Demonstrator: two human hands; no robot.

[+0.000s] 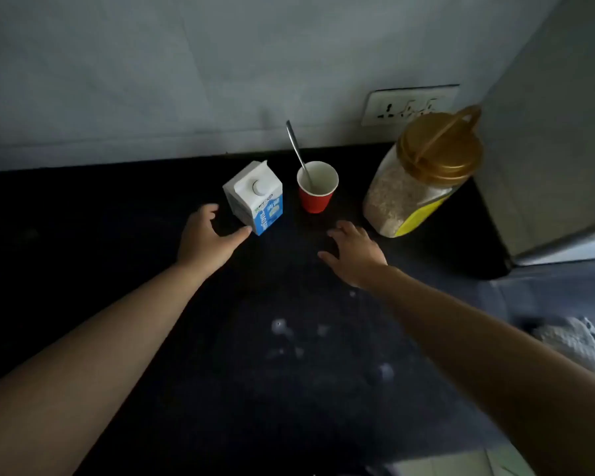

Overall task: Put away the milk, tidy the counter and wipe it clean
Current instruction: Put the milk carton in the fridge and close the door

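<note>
Head view: one black counter (83, 235) is seen against a pale wall. One milk carton (255, 197), white and blue with a round cap, is stood upright near the back. One red paper cup (316, 190) is set just right of it, with one metal spoon (298, 152) leaned inside. One clear jar (416, 187) with a gold lid is placed further right, beside a grey appliance side (557, 139). One wall socket (409, 104) is seen behind. Several pale spill spots (282, 328) are scattered on the near counter. Two hands counted: left hand (207, 238) is spread open, thumb tip at the carton's lower corner, nothing gripped. Right hand (354, 252) is open, fingers spread, empty, near the cup and jar.
</note>
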